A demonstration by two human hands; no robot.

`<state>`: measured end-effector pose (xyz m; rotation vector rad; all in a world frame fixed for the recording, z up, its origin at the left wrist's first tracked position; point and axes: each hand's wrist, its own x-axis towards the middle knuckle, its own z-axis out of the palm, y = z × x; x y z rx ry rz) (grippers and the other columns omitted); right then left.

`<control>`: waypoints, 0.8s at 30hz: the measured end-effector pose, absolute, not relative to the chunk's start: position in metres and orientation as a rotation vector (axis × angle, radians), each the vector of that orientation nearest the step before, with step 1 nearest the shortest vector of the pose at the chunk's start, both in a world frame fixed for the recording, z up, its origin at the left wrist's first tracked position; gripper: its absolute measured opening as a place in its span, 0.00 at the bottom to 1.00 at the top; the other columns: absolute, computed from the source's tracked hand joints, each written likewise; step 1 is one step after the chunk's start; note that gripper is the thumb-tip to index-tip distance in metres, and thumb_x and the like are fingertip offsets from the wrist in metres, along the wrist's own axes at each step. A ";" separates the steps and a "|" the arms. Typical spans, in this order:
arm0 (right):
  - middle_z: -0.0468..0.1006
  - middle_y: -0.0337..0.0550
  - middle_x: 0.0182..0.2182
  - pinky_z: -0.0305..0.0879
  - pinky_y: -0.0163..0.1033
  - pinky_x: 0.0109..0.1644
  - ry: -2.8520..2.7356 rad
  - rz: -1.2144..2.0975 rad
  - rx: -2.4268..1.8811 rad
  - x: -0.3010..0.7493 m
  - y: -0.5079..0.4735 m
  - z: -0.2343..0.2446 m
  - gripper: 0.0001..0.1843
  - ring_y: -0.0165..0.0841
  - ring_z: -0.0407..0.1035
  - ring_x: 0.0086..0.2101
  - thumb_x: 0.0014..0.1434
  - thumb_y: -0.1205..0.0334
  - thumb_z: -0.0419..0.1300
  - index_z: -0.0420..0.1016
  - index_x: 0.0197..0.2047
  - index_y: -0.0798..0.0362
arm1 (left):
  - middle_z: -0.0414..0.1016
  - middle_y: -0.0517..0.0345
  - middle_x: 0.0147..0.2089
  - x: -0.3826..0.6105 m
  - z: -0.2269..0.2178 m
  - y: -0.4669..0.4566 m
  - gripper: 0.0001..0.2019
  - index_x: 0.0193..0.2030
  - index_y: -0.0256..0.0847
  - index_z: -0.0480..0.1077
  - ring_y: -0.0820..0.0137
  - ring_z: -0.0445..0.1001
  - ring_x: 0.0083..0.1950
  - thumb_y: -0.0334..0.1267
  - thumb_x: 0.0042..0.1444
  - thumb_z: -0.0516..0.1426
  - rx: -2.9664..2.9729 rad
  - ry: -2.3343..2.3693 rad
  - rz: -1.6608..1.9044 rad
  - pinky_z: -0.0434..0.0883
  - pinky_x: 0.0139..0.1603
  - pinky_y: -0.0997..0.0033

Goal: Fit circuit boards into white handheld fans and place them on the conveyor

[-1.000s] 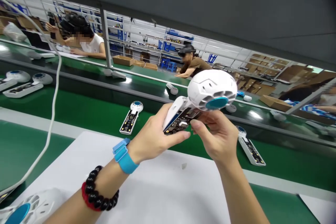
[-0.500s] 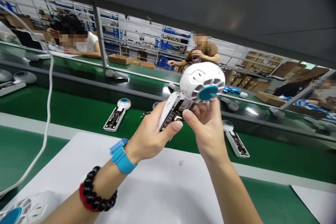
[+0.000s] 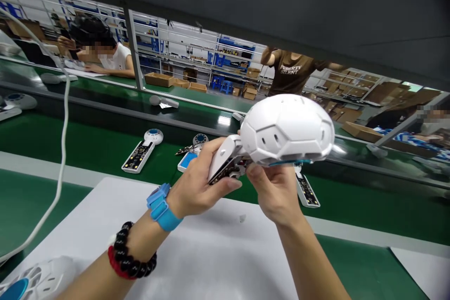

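I hold a white handheld fan (image 3: pixel 286 129) up in front of me with both hands. Its round vented head faces me with the domed back; a blue rim shows at its lower edge. My left hand (image 3: pixel 197 183) is closed around the open handle, where a dark circuit board (image 3: pixel 225 171) shows. My right hand (image 3: pixel 272 192) pinches the fan under the head, at the neck. A blue strap and bead bracelets sit on my left wrist.
A white mat (image 3: pixel 197 253) lies below my hands. More open fan units (image 3: pixel 140 150) ride the green conveyor belt (image 3: pixel 87 145). Another fan head (image 3: pixel 31 281) lies at the bottom left. A white cable (image 3: pixel 63 126) hangs at left. Other people work across the line.
The fan head has tilted so its domed back now faces me instead of the blue centre. The units on the belt have drifted left. A person behind has stood up.
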<state>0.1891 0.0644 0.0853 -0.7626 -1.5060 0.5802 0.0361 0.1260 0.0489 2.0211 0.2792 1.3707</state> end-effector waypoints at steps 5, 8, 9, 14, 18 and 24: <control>0.82 0.43 0.36 0.75 0.39 0.41 -1.333 0.512 -0.850 0.181 0.067 0.086 0.11 0.37 0.77 0.37 0.62 0.52 0.65 0.79 0.39 0.51 | 0.75 0.53 0.48 0.041 0.050 0.121 0.29 0.66 0.45 0.56 0.67 0.76 0.41 0.53 0.63 0.57 1.945 0.421 1.231 0.73 0.39 0.72; 0.81 0.44 0.33 0.73 0.38 0.38 -1.274 0.543 -0.905 0.185 0.073 0.081 0.14 0.36 0.75 0.34 0.61 0.49 0.65 0.78 0.39 0.52 | 0.75 0.59 0.37 0.044 0.052 0.119 0.29 0.66 0.47 0.54 0.71 0.74 0.32 0.54 0.63 0.56 1.861 0.516 1.107 0.70 0.31 0.74; 0.81 0.44 0.34 0.73 0.39 0.39 -1.274 0.568 -0.909 0.186 0.075 0.079 0.15 0.37 0.75 0.35 0.61 0.49 0.65 0.78 0.39 0.52 | 0.74 0.60 0.35 0.045 0.053 0.118 0.29 0.66 0.46 0.54 0.71 0.73 0.30 0.54 0.63 0.56 1.835 0.538 1.081 0.69 0.29 0.75; 0.77 0.42 0.31 0.73 0.41 0.45 -1.286 0.633 -0.934 0.187 0.077 0.079 0.17 0.38 0.74 0.40 0.64 0.44 0.59 0.77 0.41 0.50 | 0.73 0.61 0.32 0.048 0.058 0.116 0.31 0.65 0.44 0.53 0.70 0.73 0.29 0.55 0.62 0.57 1.742 0.523 1.081 0.70 0.29 0.74; 0.72 0.40 0.26 0.70 0.40 0.39 -1.240 0.518 -0.978 0.182 0.076 0.078 0.18 0.37 0.72 0.35 0.65 0.45 0.57 0.75 0.37 0.52 | 0.74 0.61 0.32 0.051 0.058 0.113 0.30 0.64 0.44 0.54 0.70 0.73 0.28 0.54 0.62 0.58 1.716 0.510 1.087 0.70 0.28 0.73; 0.76 0.42 0.33 0.66 0.36 0.34 -1.038 0.558 -0.948 0.175 0.088 0.062 0.17 0.33 0.70 0.33 0.66 0.47 0.54 0.74 0.41 0.53 | 0.75 0.59 0.34 0.058 0.053 0.107 0.32 0.67 0.46 0.53 0.65 0.77 0.33 0.54 0.61 0.59 1.726 0.655 1.052 0.72 0.31 0.71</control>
